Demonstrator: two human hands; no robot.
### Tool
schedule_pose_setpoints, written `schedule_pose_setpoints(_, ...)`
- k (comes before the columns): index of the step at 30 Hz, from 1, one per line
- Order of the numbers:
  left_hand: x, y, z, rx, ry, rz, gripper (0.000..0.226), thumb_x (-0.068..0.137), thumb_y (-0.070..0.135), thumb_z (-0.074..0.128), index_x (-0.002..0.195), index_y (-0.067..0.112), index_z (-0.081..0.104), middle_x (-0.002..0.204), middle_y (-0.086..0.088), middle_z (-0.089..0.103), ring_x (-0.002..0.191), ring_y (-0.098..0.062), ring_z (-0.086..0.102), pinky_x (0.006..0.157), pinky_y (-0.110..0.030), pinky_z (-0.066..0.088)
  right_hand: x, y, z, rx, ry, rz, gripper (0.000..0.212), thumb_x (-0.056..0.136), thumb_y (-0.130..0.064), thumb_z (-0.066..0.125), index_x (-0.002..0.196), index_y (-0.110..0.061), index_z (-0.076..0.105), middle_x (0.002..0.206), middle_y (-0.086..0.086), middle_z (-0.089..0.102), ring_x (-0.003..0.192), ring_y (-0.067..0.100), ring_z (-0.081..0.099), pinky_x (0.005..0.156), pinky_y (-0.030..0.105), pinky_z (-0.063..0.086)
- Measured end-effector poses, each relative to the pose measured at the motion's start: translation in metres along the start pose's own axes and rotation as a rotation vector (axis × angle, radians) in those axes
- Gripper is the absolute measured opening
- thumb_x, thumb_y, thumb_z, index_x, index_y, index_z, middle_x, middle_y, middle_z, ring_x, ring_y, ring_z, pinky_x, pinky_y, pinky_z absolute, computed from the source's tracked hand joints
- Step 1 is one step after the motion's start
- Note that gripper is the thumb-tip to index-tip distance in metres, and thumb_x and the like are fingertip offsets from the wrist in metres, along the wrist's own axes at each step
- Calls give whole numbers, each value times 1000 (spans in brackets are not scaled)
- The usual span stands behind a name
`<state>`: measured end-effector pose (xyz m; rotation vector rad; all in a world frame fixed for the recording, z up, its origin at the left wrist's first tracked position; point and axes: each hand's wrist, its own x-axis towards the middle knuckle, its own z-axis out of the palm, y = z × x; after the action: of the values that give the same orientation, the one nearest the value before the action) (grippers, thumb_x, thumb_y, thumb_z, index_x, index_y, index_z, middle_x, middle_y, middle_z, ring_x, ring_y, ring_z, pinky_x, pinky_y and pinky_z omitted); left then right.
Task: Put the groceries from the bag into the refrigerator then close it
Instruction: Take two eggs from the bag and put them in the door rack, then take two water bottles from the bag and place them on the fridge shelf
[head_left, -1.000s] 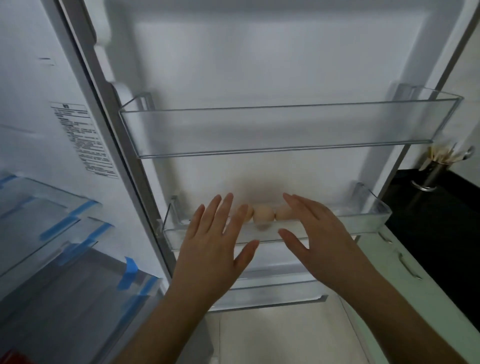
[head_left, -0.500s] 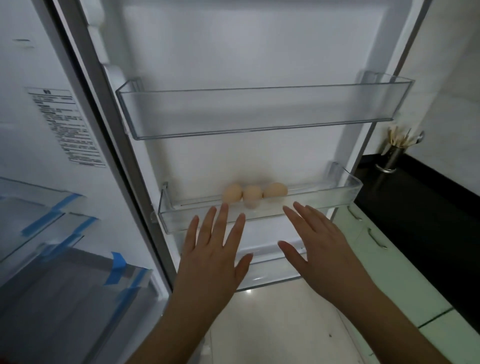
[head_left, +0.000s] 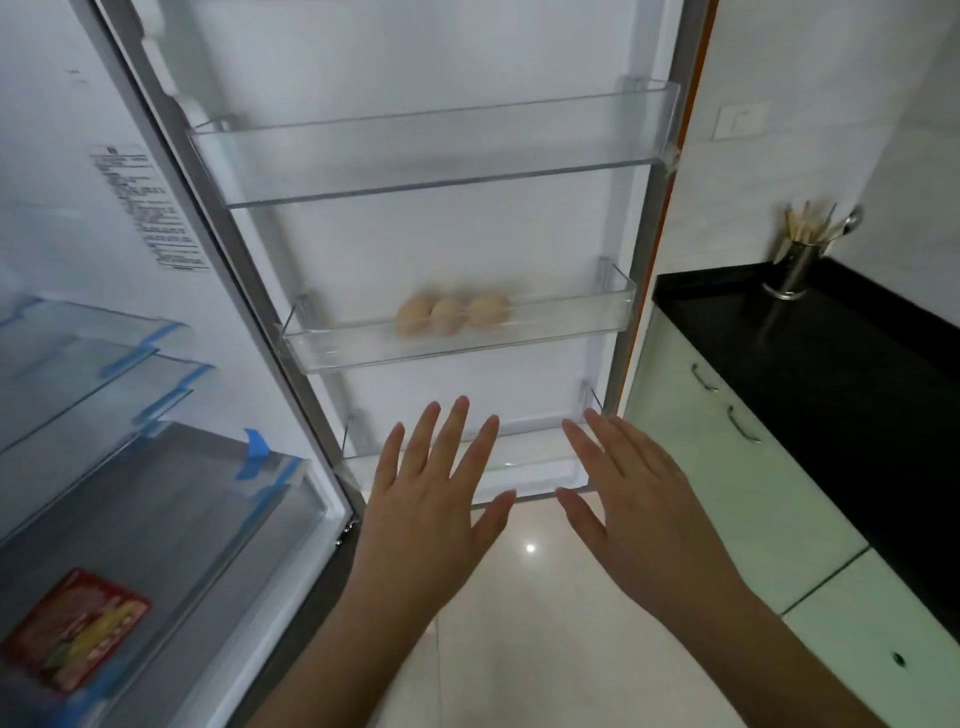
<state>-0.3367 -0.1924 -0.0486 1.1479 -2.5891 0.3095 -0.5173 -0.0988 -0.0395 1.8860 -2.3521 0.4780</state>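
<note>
With both my left hand (head_left: 426, 499) and right hand (head_left: 644, 509) spread and holding nothing, I judge the three loose eggs (head_left: 451, 315) in the middle door shelf (head_left: 571, 332) could roll and crack if the door swings hard.

Refrigerator door (head_left: 467, 62): inner liner of smooth white plastic, slight sheen. Door bins (head_left: 457, 166): clear, glossy plastic. Eggs (head_left: 452, 314): matt, pale tan shells. Interior shelves (head_left: 78, 364): transparent, glass-like, edged with blue tape. Crisper drawer (head_left: 171, 519): clear plastic. Packet (head_left: 72, 629) inside it: glossy red printed wrapper. Countertop (head_left: 841, 353): polished black stone look. Utensil holder (head_left: 795, 270): shiny metal. Cabinet fronts (head_left: 737, 499): smooth pale green, with metal handles. Floor (head_left: 530, 597): glossy light tile.
</note>
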Motion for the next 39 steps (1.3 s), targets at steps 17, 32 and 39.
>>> schedule_pose_setpoints(17, -89, 30, -38, -16, -76, 22, 71, 96, 70, 14, 151, 30, 35, 159, -3, 30, 147, -30, 25, 116, -57, 18, -114, -10, -19, -73, -68, 68, 64, 97, -57, 15, 141, -21, 47, 146, 7, 47, 133, 31, 45, 101, 53, 43)
schedule_pose_setpoints(32, -211, 4, -65, -143, -125, 164, 67, 98, 67, 16, 150, 29, 35, 158, -3, 33, 148, -29, 25, 115, -59, 26, -229, -115, -19, -180, -82, 205, 64, 98, -54, 13, 144, -20, 42, 149, 9, 43, 137, 31, 40, 108, 51, 37)
schedule_pose_setpoints(39, -224, 34, -71, -167, -145, 325, 67, 98, 66, 13, 152, 30, 32, 159, -3, 29, 149, -27, 19, 118, -50, 11, -292, -115, -38, -247, -83, 382, 62, 98, -53, 13, 145, -20, 39, 149, 9, 43, 137, 30, 40, 110, 47, 33)
